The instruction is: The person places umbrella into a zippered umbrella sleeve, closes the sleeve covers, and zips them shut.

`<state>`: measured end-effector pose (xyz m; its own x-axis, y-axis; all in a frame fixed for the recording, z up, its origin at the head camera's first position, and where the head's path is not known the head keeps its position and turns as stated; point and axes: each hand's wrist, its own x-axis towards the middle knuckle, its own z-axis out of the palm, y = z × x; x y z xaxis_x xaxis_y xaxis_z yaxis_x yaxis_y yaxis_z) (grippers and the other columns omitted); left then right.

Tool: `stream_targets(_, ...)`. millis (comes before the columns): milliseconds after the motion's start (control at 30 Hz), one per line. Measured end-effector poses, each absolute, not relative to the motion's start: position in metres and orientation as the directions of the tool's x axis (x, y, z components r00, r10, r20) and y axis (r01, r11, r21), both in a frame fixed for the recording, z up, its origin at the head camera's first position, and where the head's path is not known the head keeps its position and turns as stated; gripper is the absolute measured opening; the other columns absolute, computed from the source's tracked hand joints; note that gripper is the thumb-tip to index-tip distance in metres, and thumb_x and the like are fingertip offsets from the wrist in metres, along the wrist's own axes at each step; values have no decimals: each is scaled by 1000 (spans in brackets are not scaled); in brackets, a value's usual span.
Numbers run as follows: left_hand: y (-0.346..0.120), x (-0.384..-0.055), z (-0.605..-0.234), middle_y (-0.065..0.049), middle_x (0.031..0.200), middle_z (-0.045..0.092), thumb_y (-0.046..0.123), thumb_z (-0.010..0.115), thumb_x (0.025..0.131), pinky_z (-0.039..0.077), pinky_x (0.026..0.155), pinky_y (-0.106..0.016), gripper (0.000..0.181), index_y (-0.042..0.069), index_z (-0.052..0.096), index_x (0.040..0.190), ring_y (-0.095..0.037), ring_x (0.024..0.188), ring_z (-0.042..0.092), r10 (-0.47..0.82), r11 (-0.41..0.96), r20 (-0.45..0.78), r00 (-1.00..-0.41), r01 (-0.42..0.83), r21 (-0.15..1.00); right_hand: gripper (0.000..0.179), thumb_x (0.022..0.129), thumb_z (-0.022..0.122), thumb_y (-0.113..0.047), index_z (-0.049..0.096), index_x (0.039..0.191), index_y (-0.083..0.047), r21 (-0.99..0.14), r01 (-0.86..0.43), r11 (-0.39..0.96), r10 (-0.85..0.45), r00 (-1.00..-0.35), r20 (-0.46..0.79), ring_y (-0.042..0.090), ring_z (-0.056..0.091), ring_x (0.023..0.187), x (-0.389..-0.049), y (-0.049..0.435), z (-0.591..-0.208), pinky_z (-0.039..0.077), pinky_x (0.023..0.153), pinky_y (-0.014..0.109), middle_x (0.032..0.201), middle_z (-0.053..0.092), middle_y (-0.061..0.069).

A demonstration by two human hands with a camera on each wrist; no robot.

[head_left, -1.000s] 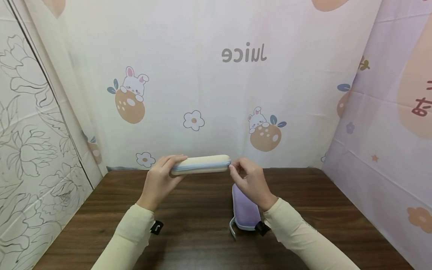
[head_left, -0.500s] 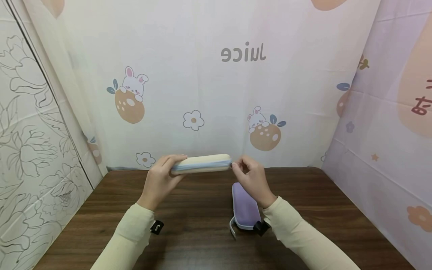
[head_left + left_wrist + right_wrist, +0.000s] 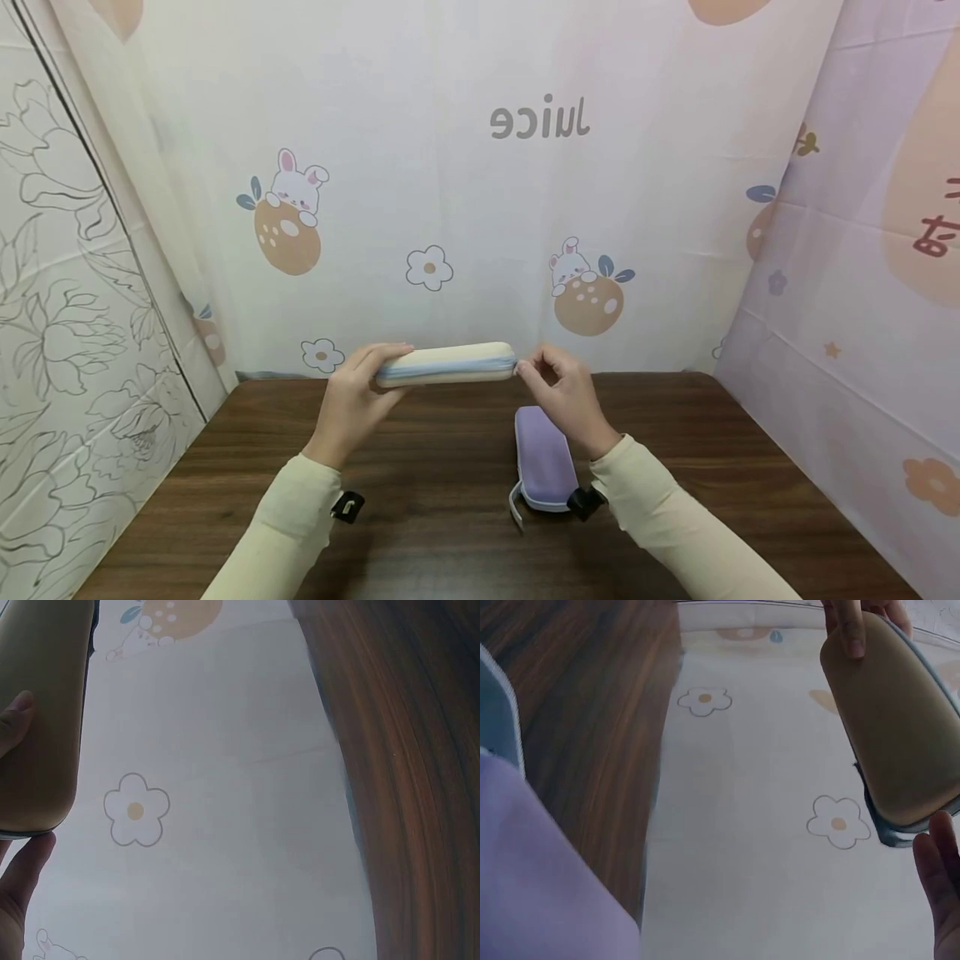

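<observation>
A cream zip-up pencil case (image 3: 457,353) with a light blue zipper band is held level above the table. My left hand (image 3: 348,408) grips its left end, thumb underneath and fingers over the top. At the other end, my right hand (image 3: 564,400) pinches the tip of the zipper with thumb and forefinger; the pull itself is mostly hidden by them. The right wrist view shows the case's broad tan face (image 3: 900,727), with the fingertips (image 3: 939,855) of my right hand at its near end. In the left wrist view the case (image 3: 45,750) fills the upper left.
A purple zip case (image 3: 546,458) with a pale strap (image 3: 516,507) lies on the dark wooden table (image 3: 435,500) below my right hand, partly covered by my wrist. A printed curtain (image 3: 480,208) hangs behind the table's far edge, with more patterned cloth at both sides.
My right hand has shifted very slightly to the right at the zipper end. My left hand keeps its grip, and the purple case lies where it was.
</observation>
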<state>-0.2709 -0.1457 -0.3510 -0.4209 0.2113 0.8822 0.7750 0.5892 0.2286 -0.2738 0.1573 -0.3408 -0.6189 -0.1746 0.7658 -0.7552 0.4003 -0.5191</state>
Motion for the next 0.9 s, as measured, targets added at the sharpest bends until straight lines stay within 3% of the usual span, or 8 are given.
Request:
stream_targets(133, -148, -272, -353, -2, 119, 68, 4, 90, 72, 49, 97, -35, 55, 16, 70, 121, -23, 111, 63, 207, 580, 878, -431, 777, 245, 6, 95, 65, -2, 61, 98, -2, -598, -711, 370, -219, -692, 687, 19, 60, 90, -267, 158, -336, 52, 72, 24, 98, 60, 8)
stream_targets(300, -147, -272, -354, -3, 119, 68, 3, 90, 72, 51, 92, -33, 55, 16, 70, 121, -23, 109, 64, 195, 546, 874, -444, 790, 280, 46, 90, 72, -1, 50, 130, -2, -686, -685, 247, -301, -727, 617, 33, 59, 117, -272, 162, -343, 56, 88, 44, 131, 51, 15)
stream_targets(400, -149, -272, -354, 0, 120, 67, 7, 90, 73, 52, 83, -25, 54, 17, 70, 122, -19, 105, 64, 193, 516, 856, -480, 791, 328, 67, 83, 79, 2, 44, 140, -1, -673, -692, 261, -344, -718, 605, 42, 54, 125, -262, 158, -333, 51, 93, 55, 139, 46, 20)
stream_targets(500, -150, -273, -355, 2, 119, 67, 8, 91, 72, 51, 73, -20, 55, 19, 70, 122, -16, 99, 63, 188, 482, 837, -515, 790, 378, 77, 78, 84, 0, 43, 143, -2, -635, -711, 304, -373, -702, 607, 40, 49, 130, -255, 155, -326, 47, 99, 55, 141, 48, 19)
stream_targets(667, -149, -273, -356, 2, 116, 67, 7, 91, 71, 53, 66, -22, 56, 18, 70, 122, -16, 94, 63, 195, 433, 813, -549, 792, 431, 78, 75, 87, 0, 47, 141, -4, -599, -743, 297, -404, -667, 626, 32, 57, 120, -254, 151, -324, 50, 95, 47, 135, 57, 15)
stream_targets(900, -147, -273, -356, 1, 116, 67, 8, 90, 72, 57, 70, -29, 56, 14, 69, 124, -17, 97, 63, 240, 385, 787, -568, 800, 460, 64, 75, 85, 3, 55, 131, -2, -556, -781, 286, -398, -624, 672, 19, 64, 99, -254, 151, -325, 55, 80, 33, 119, 65, 12)
